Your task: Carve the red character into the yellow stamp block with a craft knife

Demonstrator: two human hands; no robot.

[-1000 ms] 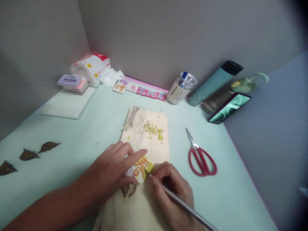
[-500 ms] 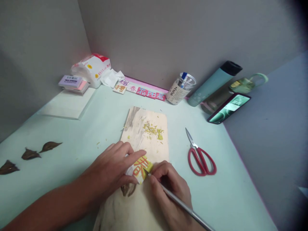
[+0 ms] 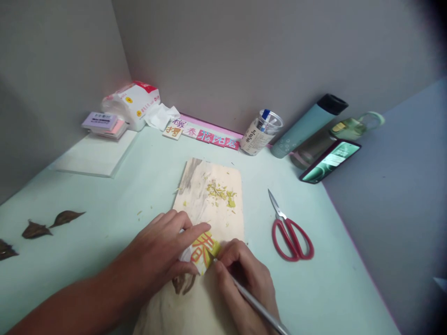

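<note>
A small yellow-green carving block with an orange-red character on its face lies on a pale board. My left hand grips it from the left, thumb below and forefinger above, with something white like tissue under the palm. Between the thumb and fingers of my right hand is a slim silver craft knife, held like a pen. Its blade tip touches the block's right side, by the strokes. Yellow-green shavings are scattered over the board's upper part. A brown mark or leaf-like shape shows below the block.
Red-handled scissors lie to the right. Behind stand a clear cup, a teal bottle, a green bottle and a leaning phone. Carved character tiles line the back, with tissues at left. Brown dried leaves lie at left.
The whole view has shifted slightly, so things sit a little lower. The knife tip stays at the block's right side, and its handle is angled a bit more steeply. Both hands keep their holds.
</note>
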